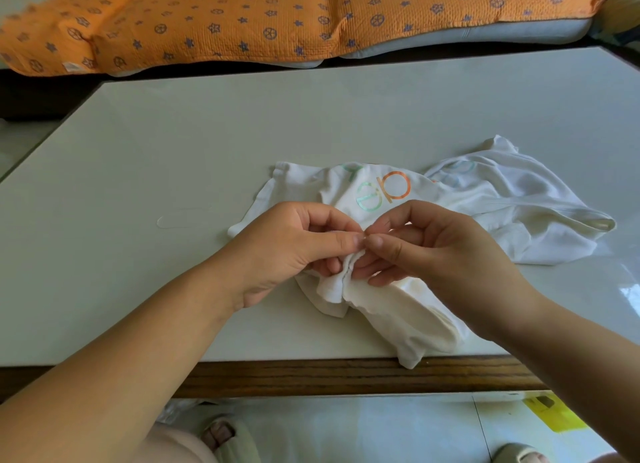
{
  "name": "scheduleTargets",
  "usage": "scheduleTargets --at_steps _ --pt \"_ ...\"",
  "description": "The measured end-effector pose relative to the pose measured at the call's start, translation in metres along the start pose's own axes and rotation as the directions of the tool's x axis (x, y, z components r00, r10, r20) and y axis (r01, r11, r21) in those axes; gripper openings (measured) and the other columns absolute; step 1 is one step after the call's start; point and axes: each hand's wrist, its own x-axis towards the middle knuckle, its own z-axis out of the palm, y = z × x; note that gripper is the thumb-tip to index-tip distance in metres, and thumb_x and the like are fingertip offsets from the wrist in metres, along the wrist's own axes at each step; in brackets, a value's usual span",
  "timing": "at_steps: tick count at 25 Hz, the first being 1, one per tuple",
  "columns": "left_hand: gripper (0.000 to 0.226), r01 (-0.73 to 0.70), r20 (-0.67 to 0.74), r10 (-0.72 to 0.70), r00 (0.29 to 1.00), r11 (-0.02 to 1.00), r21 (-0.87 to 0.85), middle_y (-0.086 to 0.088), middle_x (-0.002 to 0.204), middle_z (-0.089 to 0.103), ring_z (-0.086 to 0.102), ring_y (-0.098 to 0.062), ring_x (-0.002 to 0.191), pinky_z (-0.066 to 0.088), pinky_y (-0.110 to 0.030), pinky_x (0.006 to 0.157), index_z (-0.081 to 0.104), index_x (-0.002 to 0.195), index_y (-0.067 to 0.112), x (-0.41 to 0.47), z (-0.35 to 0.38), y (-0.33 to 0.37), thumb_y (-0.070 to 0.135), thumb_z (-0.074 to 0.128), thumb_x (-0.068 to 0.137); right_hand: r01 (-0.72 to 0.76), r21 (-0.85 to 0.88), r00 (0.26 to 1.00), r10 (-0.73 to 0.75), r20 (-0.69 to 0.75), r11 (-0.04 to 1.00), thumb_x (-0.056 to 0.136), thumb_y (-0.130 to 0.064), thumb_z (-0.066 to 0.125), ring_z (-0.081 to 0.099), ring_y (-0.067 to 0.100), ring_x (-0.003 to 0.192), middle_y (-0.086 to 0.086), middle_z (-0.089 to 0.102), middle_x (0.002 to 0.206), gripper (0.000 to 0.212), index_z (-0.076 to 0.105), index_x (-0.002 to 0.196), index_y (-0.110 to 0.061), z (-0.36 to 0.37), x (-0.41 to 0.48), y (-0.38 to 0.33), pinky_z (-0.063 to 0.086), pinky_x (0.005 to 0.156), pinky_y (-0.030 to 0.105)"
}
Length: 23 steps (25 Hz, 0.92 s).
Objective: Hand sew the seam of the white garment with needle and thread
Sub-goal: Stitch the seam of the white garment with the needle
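White garment (346, 192) lies crumpled on the table (173, 151), roughly 4 o'clock from its middle. Left hand (294, 244) and right hand (440, 248) both pinch its seam edge, thumbs nearly touching.

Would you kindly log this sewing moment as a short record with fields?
surface: pale table, wooden front edge
work: white garment, crumpled, coloured letters showing
left hand: pinches its folded edge
right hand: pinches same edge, fingertips meeting the left's
needle: too small to tell
background: orange patterned quilt
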Motion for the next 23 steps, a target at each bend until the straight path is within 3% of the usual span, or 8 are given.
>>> scheduleTargets --at_steps 5,7,10,13,17,20,23 --pt "0.01 0.024 -0.028 -0.023 0.999 0.999 0.027 0.003 0.07 0.067 0.054 -0.005 0.053 0.048 -0.015 0.056 0.078 0.085 0.014 -0.001 -0.001 0.002 0.017 0.075 0.075 0.051 -0.167 0.979 -0.082 -0.188 0.985 0.087 -0.013 0.066 0.067 0.017 0.06 0.006 0.073 0.081 0.01 0.063 0.079 -0.009 -0.007 0.008 -0.008 0.049 0.05 0.025" --pt "0.006 0.031 -0.056 -0.028 0.998 0.999 0.042 0.007 0.067 0.067 0.051 -0.003 0.052 0.047 -0.014 0.055 0.078 0.083 0.015 0.0 -0.001 0.002 0.012 0.074 0.08 0.023 0.048 0.976 -0.012 -0.219 0.999 0.092 -0.013 0.059 0.064 0.016 0.057 0.01 0.073 0.089 0.012 0.058 0.081 -0.011 -0.015 0.014 -0.015 0.045 0.047 0.022" --pt "0.006 0.038 -0.081 -0.034 0.996 0.998 0.049 0.008 0.065 0.064 0.049 -0.003 0.051 0.045 -0.014 0.054 0.078 0.082 0.015 0.001 0.001 0.001 0.011 0.074 0.081 -0.031 0.485 0.977 0.129 -0.17 0.874 0.099 -0.007 0.046 0.071 0.017 0.063 0.011 0.073 0.081 0.016 0.053 0.084 -0.009 -0.026 0.023 -0.023 0.054 0.052 0.02" --pt "0.005 0.044 -0.086 -0.039 0.996 0.997 0.065 0.006 0.066 0.065 0.049 -0.004 0.051 0.045 -0.013 0.054 0.078 0.08 0.016 0.001 0.001 0.0 0.011 0.075 0.08 0.032 0.652 0.962 0.153 -0.225 0.757 0.101 -0.003 0.041 0.075 0.027 0.081 0.012 0.07 0.075 0.021 0.052 0.084 -0.005 -0.037 0.034 -0.019 0.06 0.067 0.027" --pt "0.004 0.064 -0.069 -0.057 0.996 0.993 0.102 0.009 0.064 0.065 0.049 -0.004 0.052 0.043 -0.014 0.054 0.078 0.082 0.016 0.001 -0.001 0.0 0.016 0.077 0.078 0.15 0.637 0.908 0.15 -0.391 0.756 0.102 -0.001 0.039 0.074 0.032 0.084 0.013 0.069 0.069 0.017 0.049 0.088 -0.004 -0.051 0.046 -0.014 0.06 0.073 0.032" --pt "0.002 0.072 -0.084 -0.061 0.995 0.989 0.129 0.01 0.062 0.064 0.049 -0.004 0.052 0.043 -0.014 0.054 0.078 0.08 0.018 0.002 -0.003 -0.001 0.019 0.077 0.079 0.165 0.645 0.898 0.158 -0.412 0.747 0.102 -0.002 0.04 0.074 0.032 0.084 0.012 0.068 0.068 0.015 0.049 0.09 -0.004 -0.05 0.047 -0.016 0.06 0.072 0.031" --pt "0.004 0.041 -0.126 -0.022 0.992 0.987 0.153 0.008 0.064 0.064 0.05 -0.007 0.055 0.044 -0.016 0.055 0.078 0.08 0.018 0.002 -0.002 -0.004 0.022 0.079 0.077 0.063 0.581 0.907 0.196 -0.372 0.812 0.101 -0.005 0.044 0.074 0.024 0.068 0.008 0.066 0.062 0.013 0.05 0.09 -0.004 -0.031 0.033 -0.024 0.057 0.056 0.024"
